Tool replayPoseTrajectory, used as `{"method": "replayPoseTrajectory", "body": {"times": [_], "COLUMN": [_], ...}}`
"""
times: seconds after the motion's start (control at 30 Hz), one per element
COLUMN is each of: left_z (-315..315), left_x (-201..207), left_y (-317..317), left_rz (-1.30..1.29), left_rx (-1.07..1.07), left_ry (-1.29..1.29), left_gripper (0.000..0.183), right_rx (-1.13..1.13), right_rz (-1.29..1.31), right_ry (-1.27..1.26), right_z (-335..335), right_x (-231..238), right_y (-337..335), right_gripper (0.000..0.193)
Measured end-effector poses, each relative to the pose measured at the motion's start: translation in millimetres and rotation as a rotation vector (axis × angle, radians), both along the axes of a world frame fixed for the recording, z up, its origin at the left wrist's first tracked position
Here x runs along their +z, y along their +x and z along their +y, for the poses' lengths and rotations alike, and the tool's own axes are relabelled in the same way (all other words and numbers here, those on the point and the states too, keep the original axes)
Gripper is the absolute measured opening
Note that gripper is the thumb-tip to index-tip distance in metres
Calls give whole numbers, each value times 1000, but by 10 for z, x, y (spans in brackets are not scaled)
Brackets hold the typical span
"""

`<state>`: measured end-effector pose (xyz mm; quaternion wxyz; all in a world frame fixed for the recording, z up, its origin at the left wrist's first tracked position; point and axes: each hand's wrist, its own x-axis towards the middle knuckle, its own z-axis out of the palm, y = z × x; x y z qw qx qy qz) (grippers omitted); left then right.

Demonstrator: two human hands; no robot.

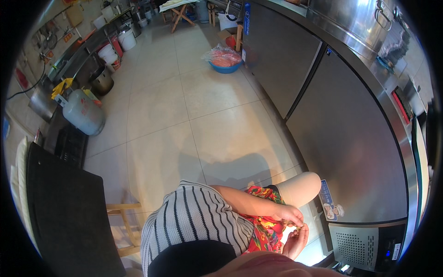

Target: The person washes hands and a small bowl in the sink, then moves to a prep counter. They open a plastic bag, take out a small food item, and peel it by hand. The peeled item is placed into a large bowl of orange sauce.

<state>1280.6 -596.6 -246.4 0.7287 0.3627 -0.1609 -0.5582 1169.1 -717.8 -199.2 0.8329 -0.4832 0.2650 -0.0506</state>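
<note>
My left hand [290, 213] and my right hand [296, 241] meet at the lower right, above my lap. The fingers of both are closed, and their tips come together. Between them shows a bit of something small and brownish [300, 227], too small to name. Under the hands lies red cloth with a bright flower pattern [265, 226]. My bare left forearm [249, 203] reaches across from a striped knit top [198, 210]. Only a short part of my right arm is visible at the lower edge.
A steel under-counter fridge [350, 134] stands close on the right, with a large steel pot [350, 27] on top. Ahead on the tiles sits a blue basin [226, 68] with a plastic bag. At left are a gas cylinder [83, 113], a dark panel [69, 207] and a wooden stool [127, 226].
</note>
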Motion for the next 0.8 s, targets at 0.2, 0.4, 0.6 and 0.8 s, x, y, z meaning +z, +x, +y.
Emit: {"method": "replayPoseTrajectory", "body": {"times": [0.2, 0.4, 0.6, 0.8], "left_z": [-1, -29, -14, 14], "left_x": [29, 8, 3, 50], "left_y": [11, 21, 26, 44], "left_rz": [2, -13, -34, -42], "left_rx": [-1, 3, 5, 3], "left_ry": [13, -1, 21, 24], "left_gripper": [18, 18, 18, 18], "right_rx": [-14, -13, -10, -7], "right_rz": [17, -6, 1, 2], "right_ry": [0, 19, 14, 3], "right_z": [10, -4, 16, 25], "right_x": [43, 37, 30, 37], "right_y": [18, 25, 32, 43], "right_gripper": [18, 18, 18, 18]}}
